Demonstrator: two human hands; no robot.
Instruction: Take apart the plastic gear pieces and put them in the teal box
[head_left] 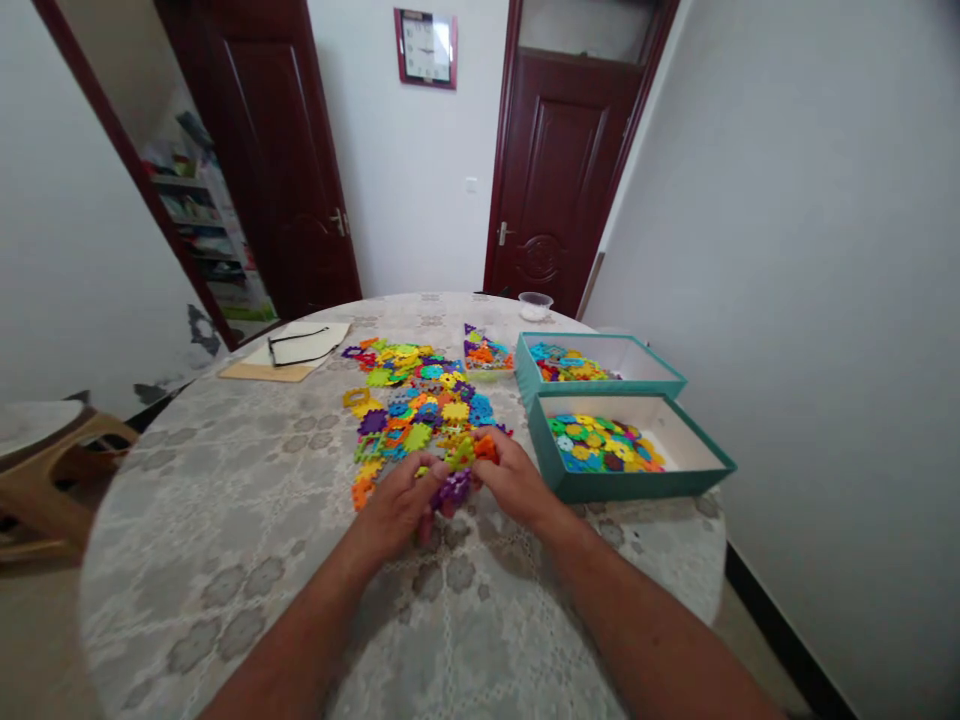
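My left hand (405,502) pinches a purple plastic building piece (454,490) near the table's front. A yellow-green plastic piece (461,453) sits against it, between my two hands. From the right, my right hand (514,477) closes around an orange plastic piece (486,447) beside the green one. These pieces look grouped together, but whether they are joined I cannot tell. Just beyond my fingers spreads a pile of colourful gear- and flower-shaped plastic pieces (417,437).
Two teal boxes, a front one (630,487) and a rear one (637,381), hold more pieces on the right. Behind the pile stand a clear triangular tray (491,375) and a clear bowl (535,306). Glasses (304,360) rest on a notebook (259,372) at left.
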